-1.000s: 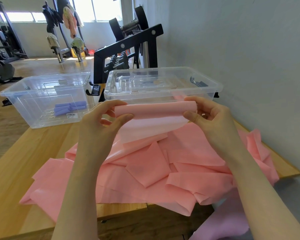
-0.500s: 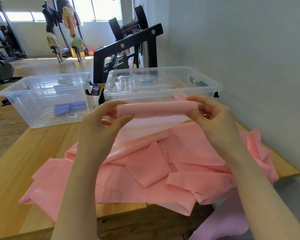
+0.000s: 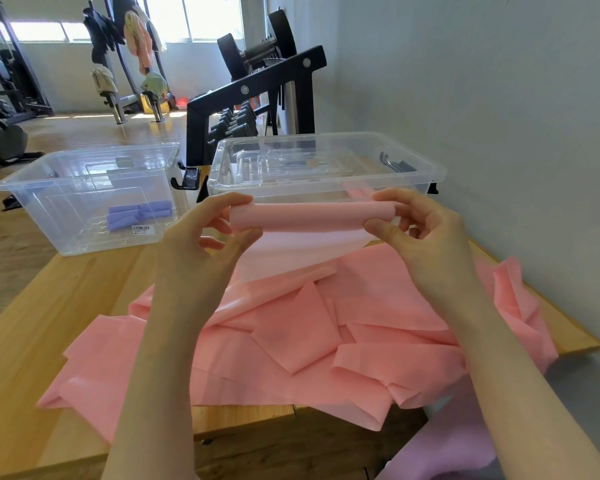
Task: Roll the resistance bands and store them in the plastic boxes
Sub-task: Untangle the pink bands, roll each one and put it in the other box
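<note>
Above the table (image 3: 32, 341), in front of the lidded clear box (image 3: 326, 174), my left grip (image 3: 201, 244) & right grip (image 3: 416, 233) each pinch an end of the pink band roll (image 3: 309, 216); rest of the band (image 3: 291, 341) trails onto the table. Purple roll (image 3: 137, 214) sits in the open box (image 3: 84, 202), left of the lidded one.

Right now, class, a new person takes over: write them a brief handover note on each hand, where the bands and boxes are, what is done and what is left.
Left hand and right hand: each pinches one end of the pink roll, held above the table.
Its loose tail hangs down to the pink band pile.
Left box: open, holds a rolled purple band.
Right box: behind the roll; contents unclear.
Done: the purple band is stored.
Left: finish rolling the pink band, then box it.
</note>
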